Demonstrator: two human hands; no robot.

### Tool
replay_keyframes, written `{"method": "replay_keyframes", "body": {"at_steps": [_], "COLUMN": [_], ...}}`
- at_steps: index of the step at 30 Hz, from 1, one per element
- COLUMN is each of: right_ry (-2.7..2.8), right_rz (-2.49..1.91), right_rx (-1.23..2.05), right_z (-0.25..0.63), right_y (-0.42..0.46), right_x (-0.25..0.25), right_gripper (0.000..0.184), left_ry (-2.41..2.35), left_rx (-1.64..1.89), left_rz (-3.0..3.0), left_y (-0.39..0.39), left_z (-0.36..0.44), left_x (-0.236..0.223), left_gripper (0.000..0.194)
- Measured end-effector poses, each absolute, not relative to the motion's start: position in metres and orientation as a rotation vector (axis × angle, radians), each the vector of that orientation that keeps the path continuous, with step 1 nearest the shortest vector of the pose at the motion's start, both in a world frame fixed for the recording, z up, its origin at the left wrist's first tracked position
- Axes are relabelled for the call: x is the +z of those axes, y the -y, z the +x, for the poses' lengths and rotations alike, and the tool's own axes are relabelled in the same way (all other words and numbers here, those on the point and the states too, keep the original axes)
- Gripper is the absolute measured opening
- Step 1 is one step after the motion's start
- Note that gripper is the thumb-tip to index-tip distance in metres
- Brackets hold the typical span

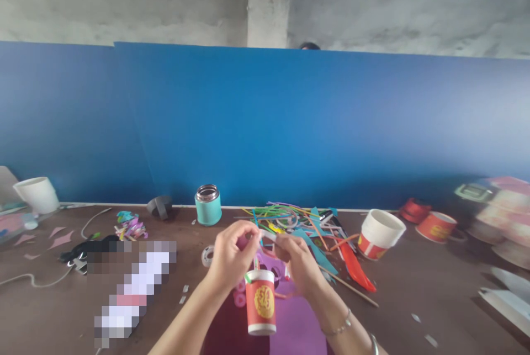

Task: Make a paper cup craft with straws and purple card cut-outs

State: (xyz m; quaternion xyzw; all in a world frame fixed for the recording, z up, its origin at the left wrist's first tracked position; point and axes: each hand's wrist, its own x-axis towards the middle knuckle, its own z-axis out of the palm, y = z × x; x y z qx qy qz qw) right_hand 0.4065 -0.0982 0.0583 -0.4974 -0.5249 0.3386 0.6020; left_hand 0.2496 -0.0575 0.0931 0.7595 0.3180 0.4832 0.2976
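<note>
My left hand (235, 251) and my right hand (298, 262) are close together above a red and white paper cup (260, 305) with a yellow emblem. Thumb and fingers of both hands are pinched on a small whitish strip (268, 234) stretched between them; its kind is not clear. From the cup's mouth a thin upright piece rises toward my left fingers, and a bit of green shows at the rim. Behind the cup lies a purple cut-out sheet (271, 262), partly hidden by my right hand. A purple sheet (296, 322) is below my hands.
Coloured pipe cleaners and paper scraps (290, 217) are heaped at the back. A teal jar (208, 206) stands left of them, stacked paper cups (380, 233) and a red piece (356, 266) right. A tape roll (207, 255) lies near my left wrist. Blue partition (232, 123) behind.
</note>
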Motion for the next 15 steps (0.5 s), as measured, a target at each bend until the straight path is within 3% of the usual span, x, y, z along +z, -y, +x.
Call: {"method": "replay_keyframes", "body": {"at_steps": [5,10,13,15], "right_ry": [1.536,1.606,1.732,1.796], "right_rz": [-1.709,-1.916,-1.813,-1.646], "right_rx": [0.376,0.12,0.072,0.272], "right_z": [0.427,0.434,0.429,0.425], "right_y": [0.085,0.08,0.078,0.075], "right_x": [0.043,0.016,0.003,-0.005], "right_gripper": [0.039,0.017,0.039,0.048], "left_ry": [-1.188,-1.223,-1.206,-1.176], "left_rx": [1.243,1.035,0.984,0.911], "left_rz": [1.887,1.956,1.94,1.91], "left_y": [0.033,0.017,0.014,0.011], "left_z": [0.235,0.233,0.235,0.235], "left_x": [0.093,0.075,0.066,0.062], "left_gripper": [0.022,0.021,0.019,0.021]}}
